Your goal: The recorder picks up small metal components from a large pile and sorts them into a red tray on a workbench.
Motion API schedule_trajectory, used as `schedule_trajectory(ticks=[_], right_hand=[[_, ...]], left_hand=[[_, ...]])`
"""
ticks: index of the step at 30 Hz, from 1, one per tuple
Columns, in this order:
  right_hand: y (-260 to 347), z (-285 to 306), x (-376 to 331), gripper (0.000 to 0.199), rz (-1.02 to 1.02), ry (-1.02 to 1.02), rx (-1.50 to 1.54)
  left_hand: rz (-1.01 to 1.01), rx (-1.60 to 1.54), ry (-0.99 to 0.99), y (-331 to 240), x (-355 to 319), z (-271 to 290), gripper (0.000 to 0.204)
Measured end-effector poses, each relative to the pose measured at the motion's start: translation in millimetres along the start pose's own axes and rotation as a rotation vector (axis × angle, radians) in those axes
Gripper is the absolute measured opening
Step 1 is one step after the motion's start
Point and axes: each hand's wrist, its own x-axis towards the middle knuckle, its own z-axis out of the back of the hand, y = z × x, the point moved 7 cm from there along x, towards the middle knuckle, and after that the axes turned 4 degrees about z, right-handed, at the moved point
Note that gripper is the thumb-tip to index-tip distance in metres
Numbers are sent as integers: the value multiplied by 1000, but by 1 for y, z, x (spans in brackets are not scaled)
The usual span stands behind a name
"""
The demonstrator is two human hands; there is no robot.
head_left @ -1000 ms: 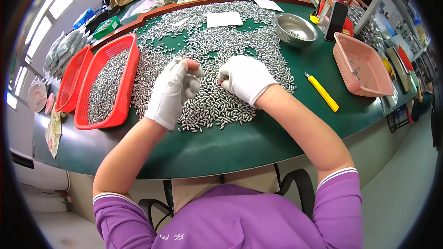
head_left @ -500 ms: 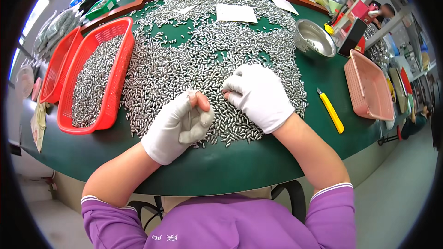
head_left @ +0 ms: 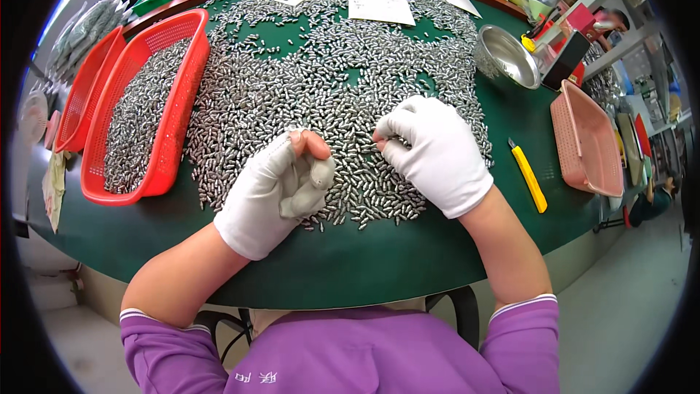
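A big heap of small silver metal pins (head_left: pixel 328 66) covers the green table (head_left: pixel 350 263). My left hand (head_left: pixel 273 190), in a white glove with a bare fingertip, rests curled at the heap's near edge; whether it holds pins is hidden. My right hand (head_left: pixel 437 153), also gloved, lies on the pins with its fingertips pinched at the heap. Both hands sit close together near the table's front.
Two red mesh baskets (head_left: pixel 179 95) with pins stand at the left. A steel bowl (head_left: pixel 507 55) is at the right, a pink basket (head_left: pixel 590 142) beyond it, and a yellow utility knife (head_left: pixel 529 184) beside my right hand. White paper (head_left: pixel 380 7) lies on the far pins.
The view has tilted closer to the table. My left hand has curled and drawn back toward the front edge; my right hand stays on the pins.
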Motion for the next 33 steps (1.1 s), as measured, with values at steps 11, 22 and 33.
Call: schedule_trajectory(ticks=[11, 22, 33], right_hand=[[8, -15, -4, 11, 28, 65, -87], [10, -13, -5, 6, 95, 181, -29], [13, -13, 0, 5, 95, 98, -134]], left_hand=[[12, -2, -44, 0, 0, 2, 28], [25, 1, -22, 2, 1, 0, 27], [45, 18, -29, 2, 2, -2, 26]])
